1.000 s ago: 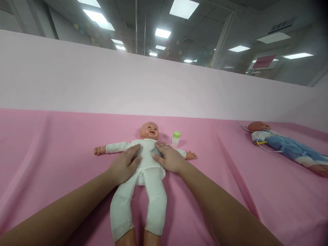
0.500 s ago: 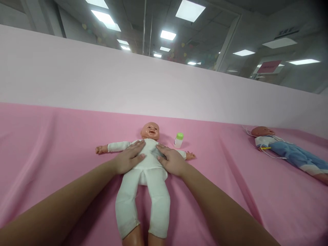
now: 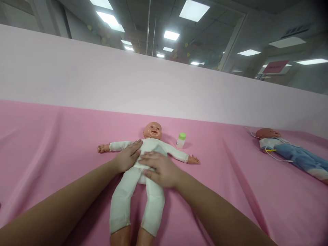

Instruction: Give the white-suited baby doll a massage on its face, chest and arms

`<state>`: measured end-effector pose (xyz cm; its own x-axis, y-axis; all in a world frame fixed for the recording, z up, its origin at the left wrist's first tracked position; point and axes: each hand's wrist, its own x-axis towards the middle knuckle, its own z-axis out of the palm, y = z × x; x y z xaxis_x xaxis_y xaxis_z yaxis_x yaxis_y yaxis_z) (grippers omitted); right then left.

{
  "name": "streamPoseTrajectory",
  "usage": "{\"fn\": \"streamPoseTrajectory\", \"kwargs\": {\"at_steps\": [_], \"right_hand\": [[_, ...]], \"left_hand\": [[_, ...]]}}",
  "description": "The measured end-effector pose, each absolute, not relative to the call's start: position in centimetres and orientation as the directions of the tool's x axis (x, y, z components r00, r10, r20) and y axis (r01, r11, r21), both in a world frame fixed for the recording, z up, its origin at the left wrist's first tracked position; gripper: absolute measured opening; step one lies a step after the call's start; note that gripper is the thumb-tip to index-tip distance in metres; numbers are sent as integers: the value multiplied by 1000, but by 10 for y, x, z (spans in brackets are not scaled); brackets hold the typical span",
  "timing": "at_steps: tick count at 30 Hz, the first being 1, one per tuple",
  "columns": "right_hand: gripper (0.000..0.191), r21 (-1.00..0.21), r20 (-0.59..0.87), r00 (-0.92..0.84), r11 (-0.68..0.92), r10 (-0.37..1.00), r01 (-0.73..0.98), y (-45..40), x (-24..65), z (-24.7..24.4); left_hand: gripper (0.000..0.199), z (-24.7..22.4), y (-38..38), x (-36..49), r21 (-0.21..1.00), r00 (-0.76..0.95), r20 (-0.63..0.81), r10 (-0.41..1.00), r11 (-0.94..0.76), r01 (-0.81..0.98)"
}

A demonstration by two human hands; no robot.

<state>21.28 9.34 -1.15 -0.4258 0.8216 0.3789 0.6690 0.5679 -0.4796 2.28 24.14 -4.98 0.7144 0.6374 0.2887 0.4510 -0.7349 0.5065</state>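
Observation:
A baby doll (image 3: 152,147) in white clothes lies on its back, head away from me and arms spread to the sides. My left hand (image 3: 128,158) rests flat on the left side of its chest, fingers stretched out. Across its lower belly lies my right hand (image 3: 161,168), palm down with the fingers extended. Neither hand grips anything. Just right of the doll's head stands a small clear bottle (image 3: 180,140) with a green cap.
Pink cloth (image 3: 77,136) with folds covers the surface. At the far right lies a second doll (image 3: 294,153) in blue and white, with a thin white tube and a yellow piece. Behind rises a white wall (image 3: 153,89) with glass above.
My right hand has slid from the right side of the doll's chest down and left onto its belly. The doll's legs have shifted slightly left. My left hand stays at the chest.

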Motion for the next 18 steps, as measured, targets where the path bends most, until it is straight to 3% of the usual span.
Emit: {"fn": "streamPoseTrajectory", "kwargs": {"at_steps": [5,8,11,15,18], "right_hand": [[72,-456,250,-101,209,963,865,120,255,-25],[74,-478,214,59,52,975,877,123,263,-32],[64,-504,255,70,71,964,861,122,265,-36],[61,-515,276,55,99,960,852,121,267,-39],[63,-492,272,72,75,960,867,121,264,-39]], "left_hand": [[70,-46,239,23,458,745,246,620,-752,474],[72,-39,229,20,463,743,226,630,-741,487],[67,-21,201,17,482,800,247,547,-786,388],[52,0,161,22,500,939,241,246,-861,97],[50,-3,167,30,520,920,260,295,-845,124]]}}
